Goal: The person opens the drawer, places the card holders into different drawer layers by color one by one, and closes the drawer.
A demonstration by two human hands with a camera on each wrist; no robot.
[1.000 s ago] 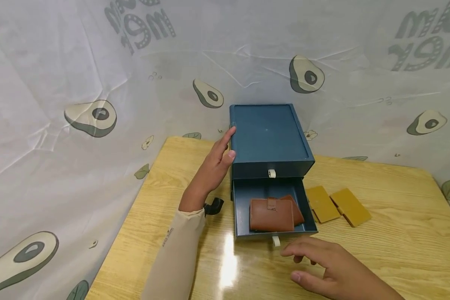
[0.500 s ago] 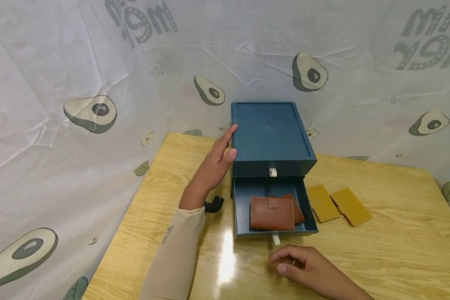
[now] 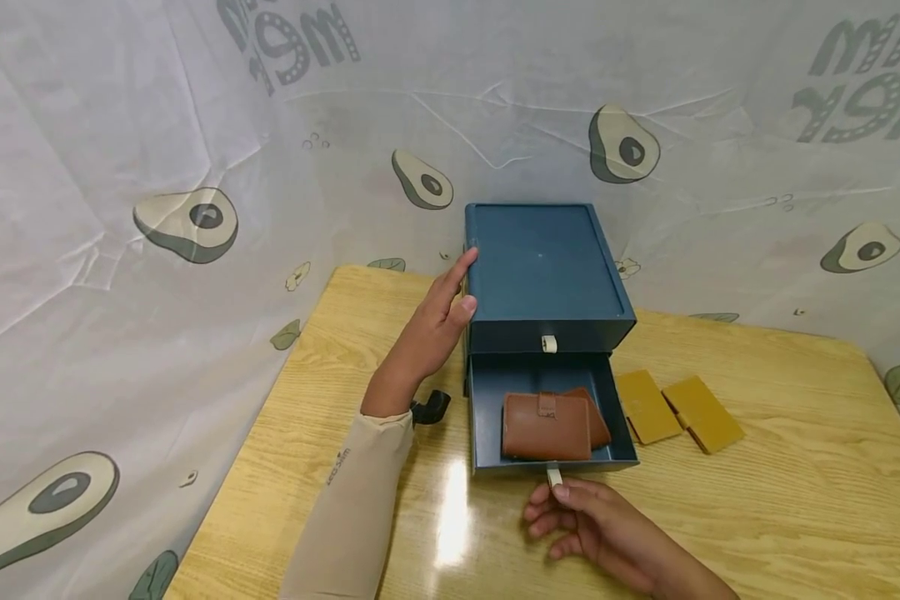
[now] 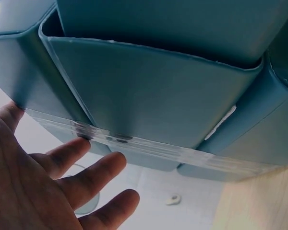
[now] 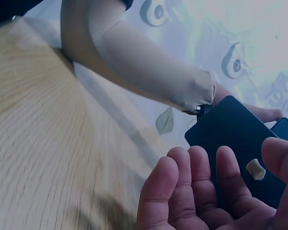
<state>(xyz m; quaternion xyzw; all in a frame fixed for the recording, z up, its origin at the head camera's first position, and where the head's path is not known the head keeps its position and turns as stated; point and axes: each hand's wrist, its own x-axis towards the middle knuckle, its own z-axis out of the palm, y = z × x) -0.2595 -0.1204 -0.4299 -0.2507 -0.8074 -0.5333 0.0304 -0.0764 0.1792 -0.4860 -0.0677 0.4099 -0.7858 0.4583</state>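
A dark blue two-drawer box [image 3: 543, 267] stands on the wooden table, its lower drawer [image 3: 486, 417] pulled out. Inside lie a brown wallet [image 3: 546, 429] with a strap and a second brown piece [image 3: 598, 425] partly under it. My left hand [image 3: 429, 329] rests along the box's left side, fingers extended; the left wrist view shows its fingertips by the blue wall [image 4: 149, 96]. At the lower drawer's front, my right hand [image 3: 600, 529] has thumb and forefinger at the white pull tab [image 3: 554, 475]. In the right wrist view, gaps show between this tab [image 5: 255, 170] and the digits.
Two mustard-yellow wallet-like pieces [image 3: 648, 408] lie on the table [image 3: 795, 400] right of the drawer. The upper drawer, with its own white tab [image 3: 549, 343], is closed. A patterned avocado cloth [image 3: 300, 192] hangs behind and to the left.
My right hand has moved left and up from the table to the lower drawer's tab, its palm turning more upward. The left hand stays against the box; the drawer has not visibly moved.
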